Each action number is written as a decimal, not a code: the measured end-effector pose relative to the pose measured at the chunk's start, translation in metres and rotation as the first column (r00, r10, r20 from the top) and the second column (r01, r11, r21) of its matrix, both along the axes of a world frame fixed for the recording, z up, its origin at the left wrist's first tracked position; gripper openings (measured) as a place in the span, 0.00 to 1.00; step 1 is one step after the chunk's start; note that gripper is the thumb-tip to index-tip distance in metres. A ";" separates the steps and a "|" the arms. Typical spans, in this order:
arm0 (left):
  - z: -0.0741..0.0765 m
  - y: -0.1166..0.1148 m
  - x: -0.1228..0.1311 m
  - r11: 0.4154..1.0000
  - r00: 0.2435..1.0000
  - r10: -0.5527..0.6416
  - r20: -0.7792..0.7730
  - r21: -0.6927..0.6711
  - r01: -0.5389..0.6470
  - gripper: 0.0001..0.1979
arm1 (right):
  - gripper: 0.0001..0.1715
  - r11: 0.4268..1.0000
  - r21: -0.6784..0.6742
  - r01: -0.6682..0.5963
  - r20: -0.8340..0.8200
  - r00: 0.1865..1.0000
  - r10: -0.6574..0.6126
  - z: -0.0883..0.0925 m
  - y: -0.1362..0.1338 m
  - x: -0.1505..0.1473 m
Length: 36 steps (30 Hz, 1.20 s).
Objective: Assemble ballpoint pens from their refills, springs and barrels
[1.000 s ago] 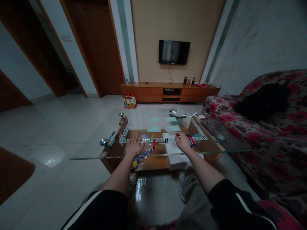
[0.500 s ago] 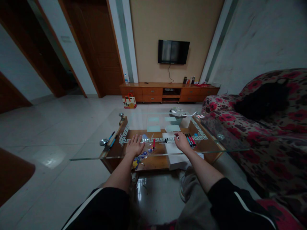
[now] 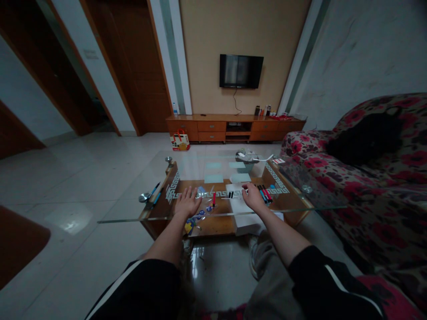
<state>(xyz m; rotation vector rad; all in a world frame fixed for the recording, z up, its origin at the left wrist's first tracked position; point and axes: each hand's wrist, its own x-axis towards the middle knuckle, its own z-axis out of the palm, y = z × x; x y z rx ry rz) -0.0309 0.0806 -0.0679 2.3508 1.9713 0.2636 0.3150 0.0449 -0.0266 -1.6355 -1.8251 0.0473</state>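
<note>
pens are lying scattered on the glass table (image 3: 133,213), and both hands are resting among them. the red pen (image 3: 214,199) is lying between the two hands, its long axis running away from the person, with the left hand (image 3: 187,202) slightly nearer to it than the right. the left hand is lying flat on the glass with the fingers spread wide, holding nothing. the right hand (image 3: 253,197) is sitting palm down with its fingers curled at the edge of the white box (image 3: 238,198); whether anything is pinched under those fingertips, i cannot tell. a short black marker (image 3: 230,195) is lying on that box just to the left of the right hand, touching distance from the fingertips. just to the right of the same hand a small row of pens (image 3: 264,194), red, dark and blue, is lying side by side, all pointing away from the person. further left, near the table's corner, blue pens (image 3: 154,193) are lying well apart from either hand. under the glass, a clear packet (image 3: 195,220) with blue and yellow print is showing on the wooden shelf. at the far end a small bowl (image 3: 247,158) is holding some pale, crumpled things. the flowered sofa (image 3: 367,178) is standing beside the table on the right.
</note>
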 end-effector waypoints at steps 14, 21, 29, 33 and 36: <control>0.001 -0.001 0.001 1.000 0.999 0.005 -0.032 -0.008 -0.005 0.36 | 0.11 1.000 -0.027 0.012 0.014 1.000 -0.012 0.003 -0.003 -0.003; 0.005 0.001 0.002 0.999 0.999 0.017 -0.034 -0.046 -0.018 0.37 | 0.11 1.000 -0.006 0.000 0.013 1.000 0.000 0.003 -0.001 -0.002; 0.020 0.012 0.006 0.998 0.997 0.003 0.075 -0.065 0.002 0.35 | 0.13 0.999 0.020 0.032 0.004 0.999 -0.032 -0.001 0.002 0.006; 0.029 0.014 0.028 0.998 0.988 -0.062 0.143 -0.019 0.065 0.30 | 0.11 1.000 0.003 0.013 0.045 0.999 -0.013 -0.002 0.003 0.010; 0.034 0.013 0.048 0.990 0.972 -0.138 0.190 0.012 0.138 0.26 | 0.10 0.998 -0.055 -0.010 0.089 0.996 0.015 -0.004 0.004 0.012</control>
